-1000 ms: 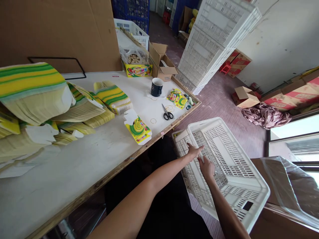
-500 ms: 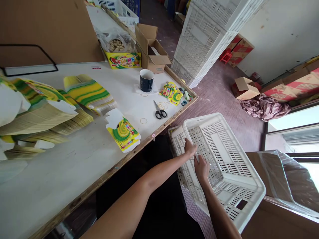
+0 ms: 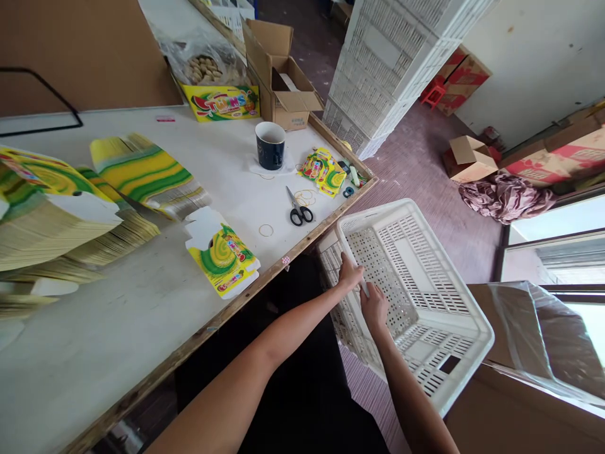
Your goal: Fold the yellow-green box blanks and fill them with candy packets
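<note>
A white slatted plastic crate (image 3: 418, 246) stands tilted in view beside the table, with nothing seen inside it. My left hand (image 3: 350, 275) is closed over the crate's near rim, thumb toward the inside. Just beside it, my right hand (image 3: 375, 307) grips the same rim, its fingers wrapped over the edge and partly hidden. Part of another white crate shows beneath, against the table side. On the table (image 3: 155, 328), the nearest thing to my hands is a flat yellow-green printed carton (image 3: 222, 255).
Black-handled scissors (image 3: 299, 209), a dark mug (image 3: 270, 146) and folded cartons (image 3: 322, 171) lie near the table corner. Stacks of flat cartons (image 3: 142, 173) fill the left. A tall crate stack (image 3: 373, 69) rises behind; a plastic-wrapped box (image 3: 534, 340) stands at right.
The crate has shifted slightly left and up in view, with both hands still on its rim. The table's things have also slid left as the view turned.
</note>
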A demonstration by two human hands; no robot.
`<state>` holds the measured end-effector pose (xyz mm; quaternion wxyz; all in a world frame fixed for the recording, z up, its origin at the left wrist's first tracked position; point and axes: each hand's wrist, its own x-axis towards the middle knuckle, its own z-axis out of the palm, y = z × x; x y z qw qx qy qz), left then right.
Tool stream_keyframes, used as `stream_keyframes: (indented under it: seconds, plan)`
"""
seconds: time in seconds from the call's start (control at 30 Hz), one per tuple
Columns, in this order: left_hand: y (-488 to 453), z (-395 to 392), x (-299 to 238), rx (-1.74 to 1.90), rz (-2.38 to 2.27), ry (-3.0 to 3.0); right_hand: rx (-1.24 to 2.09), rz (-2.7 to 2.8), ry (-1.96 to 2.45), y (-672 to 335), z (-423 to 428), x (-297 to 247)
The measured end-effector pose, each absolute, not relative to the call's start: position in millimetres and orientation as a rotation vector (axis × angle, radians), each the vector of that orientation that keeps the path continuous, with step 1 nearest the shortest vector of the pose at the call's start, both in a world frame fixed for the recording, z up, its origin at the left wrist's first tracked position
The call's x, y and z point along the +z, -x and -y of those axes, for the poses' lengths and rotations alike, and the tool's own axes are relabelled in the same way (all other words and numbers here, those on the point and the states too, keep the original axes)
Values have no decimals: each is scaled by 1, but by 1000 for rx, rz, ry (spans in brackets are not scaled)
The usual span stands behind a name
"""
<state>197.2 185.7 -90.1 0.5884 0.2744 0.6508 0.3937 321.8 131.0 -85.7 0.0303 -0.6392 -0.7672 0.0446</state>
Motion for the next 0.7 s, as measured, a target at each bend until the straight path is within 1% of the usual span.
stream_keyframes:
  seconds: [0.23, 0.7]
  plan:
    - [-197, -189, -88, 858, -1530, -683, 140, 2360, 2008, -325, -134, -84]
    - [-207, -81, -88, 931, -1515, -600, 502, 2565, 1589, -357, -76, -83]
